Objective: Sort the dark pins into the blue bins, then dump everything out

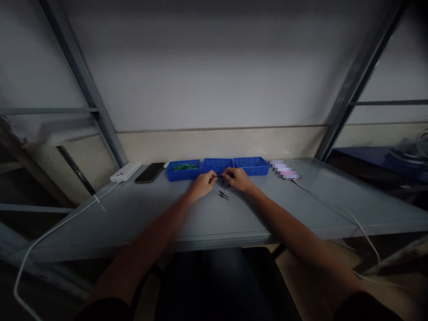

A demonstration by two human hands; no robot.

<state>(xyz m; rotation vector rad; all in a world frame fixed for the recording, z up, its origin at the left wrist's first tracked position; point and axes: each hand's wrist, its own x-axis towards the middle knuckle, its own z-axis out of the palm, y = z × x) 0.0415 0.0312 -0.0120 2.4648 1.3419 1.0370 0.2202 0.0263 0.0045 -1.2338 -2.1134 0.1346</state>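
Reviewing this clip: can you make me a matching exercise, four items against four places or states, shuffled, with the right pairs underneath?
Items
1. White device
2. Dark-screened phone
3. Loose dark parts
4. Leftmost blue bin

Places or states
A. Holds green pieces
B. On the grey tabletop, in front of the middle blue bin
C. White cable attached
D. Lying just right of the white device

Pairs: 1-C, 2-D, 3-B, 4-A

Free room on left tabletop (pixel 133 209), 3 blue bins (pixel 219 168) a barrier at centre back
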